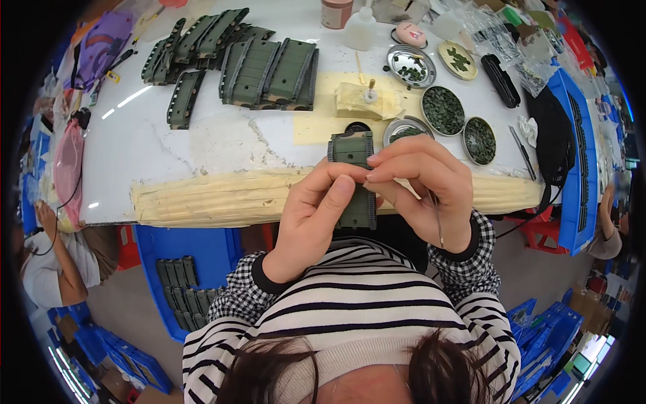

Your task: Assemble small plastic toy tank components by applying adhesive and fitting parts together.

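A narrow green molded part (pixel 351 147) with ribbed edges and a small hole lies lengthwise before me, reaching past the table's near edge. My left hand (pixel 308 219) is closed at its left side, index finger and thumb across its middle. At its right edge, my right hand (pixel 434 185) pinches thumb and index finger together. Anything tiny between those fingertips cannot be made out. A thin metal tool (pixel 437 219), perhaps tweezers, is tucked in the right hand and points back toward me. Just beyond, a round metal dish (pixel 408 121) of small green pieces is partly hidden by that hand.
Stacked green parts (pixel 269 73) stand at the far left. Tins of small green pieces (pixel 443 110) sit to the right, near a pen-like tool (pixel 522 153). A wrapped block (pixel 367 101) and squeeze bottle (pixel 362 30) stand ahead. A blue bin (pixel 151 269) is below left.
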Demonstrator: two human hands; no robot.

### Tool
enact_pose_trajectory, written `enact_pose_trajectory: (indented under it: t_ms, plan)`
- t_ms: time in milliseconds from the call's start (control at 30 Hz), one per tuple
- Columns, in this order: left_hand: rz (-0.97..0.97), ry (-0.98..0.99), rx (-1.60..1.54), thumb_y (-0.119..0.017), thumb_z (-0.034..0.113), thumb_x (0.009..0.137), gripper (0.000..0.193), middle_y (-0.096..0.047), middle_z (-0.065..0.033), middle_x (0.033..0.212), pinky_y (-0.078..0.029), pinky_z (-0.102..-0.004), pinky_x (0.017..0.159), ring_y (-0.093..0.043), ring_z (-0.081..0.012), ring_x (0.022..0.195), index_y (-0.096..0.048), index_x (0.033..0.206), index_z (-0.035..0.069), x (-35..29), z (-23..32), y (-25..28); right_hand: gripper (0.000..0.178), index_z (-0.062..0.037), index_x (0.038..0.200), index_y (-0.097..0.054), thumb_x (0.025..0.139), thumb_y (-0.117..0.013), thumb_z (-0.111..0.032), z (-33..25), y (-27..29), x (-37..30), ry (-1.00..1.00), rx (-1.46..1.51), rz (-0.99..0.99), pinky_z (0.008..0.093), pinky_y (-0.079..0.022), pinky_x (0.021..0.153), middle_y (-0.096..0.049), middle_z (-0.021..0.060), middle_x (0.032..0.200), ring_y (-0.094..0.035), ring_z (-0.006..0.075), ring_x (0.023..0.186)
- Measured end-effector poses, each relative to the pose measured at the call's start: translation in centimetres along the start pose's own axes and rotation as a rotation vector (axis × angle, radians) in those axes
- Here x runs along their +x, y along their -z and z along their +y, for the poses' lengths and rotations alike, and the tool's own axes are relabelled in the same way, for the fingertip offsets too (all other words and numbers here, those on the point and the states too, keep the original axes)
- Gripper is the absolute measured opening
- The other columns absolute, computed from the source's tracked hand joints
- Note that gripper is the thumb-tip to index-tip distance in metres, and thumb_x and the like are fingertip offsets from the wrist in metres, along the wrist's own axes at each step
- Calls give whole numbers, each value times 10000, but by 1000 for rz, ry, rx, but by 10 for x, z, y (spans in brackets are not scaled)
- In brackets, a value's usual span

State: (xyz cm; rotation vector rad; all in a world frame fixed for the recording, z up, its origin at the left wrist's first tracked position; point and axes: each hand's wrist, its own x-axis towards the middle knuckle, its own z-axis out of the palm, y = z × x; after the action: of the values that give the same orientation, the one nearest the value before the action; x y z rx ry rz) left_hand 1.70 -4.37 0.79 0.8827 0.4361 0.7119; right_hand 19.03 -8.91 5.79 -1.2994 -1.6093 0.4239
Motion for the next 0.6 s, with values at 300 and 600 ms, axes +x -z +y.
enact_pose_trajectory:
  t_ms: [300, 600]
  plan:
    - [92, -166, 135, -558, 108, 987, 142, -576, -30, 992, -427, -232, 861, -542, -90, 953, -635, 1023, -5, -3, 3, 9, 248, -30, 912, -691, 687, -769, 40, 2, -24, 0, 169, -111, 22, 277, -484, 582, -603, 83, 848, -601, 200, 676]
    - [148, -186, 199, -570, 132, 979, 161, -489, -22, 911, -412, -207, 728, -480, -66, 796, -597, 885, 4, -3, 3, 12, 286, -25, 938, -687, 657, -740, -31, 6, -24, 3, 326, -250, -27, 291, -464, 580, -624, 65, 842, -590, 198, 656]
